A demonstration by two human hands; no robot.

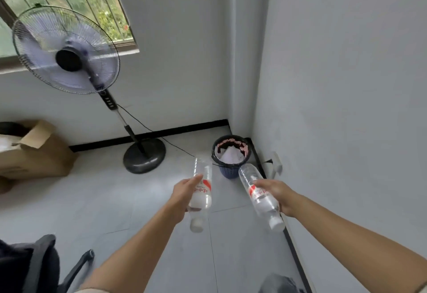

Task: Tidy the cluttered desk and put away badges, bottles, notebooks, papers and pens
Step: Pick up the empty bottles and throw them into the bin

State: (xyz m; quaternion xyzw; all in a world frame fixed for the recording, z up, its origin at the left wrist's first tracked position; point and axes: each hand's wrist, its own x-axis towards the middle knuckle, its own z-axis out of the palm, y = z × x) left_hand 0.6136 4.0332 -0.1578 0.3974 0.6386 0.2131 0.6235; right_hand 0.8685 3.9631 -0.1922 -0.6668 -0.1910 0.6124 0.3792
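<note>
L hand point(184, 191) gripping clear bottle point(201, 194) round label, thumb on top, cap end toward camera. R hand point(276, 193) wrapped round 2nd bottle point(258, 197), also cap-end back, tilted. Both held in air over tiled floor point(104, 191), near dark waste bin point(228, 170) in corner w/ paper inside. Standing fan point(67, 50) left of bin; cardboard box point(39, 156) far left.

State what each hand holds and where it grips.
Left hand grips a clear bottle around its labelled middle; right hand grips a second bottle the same way.
</note>
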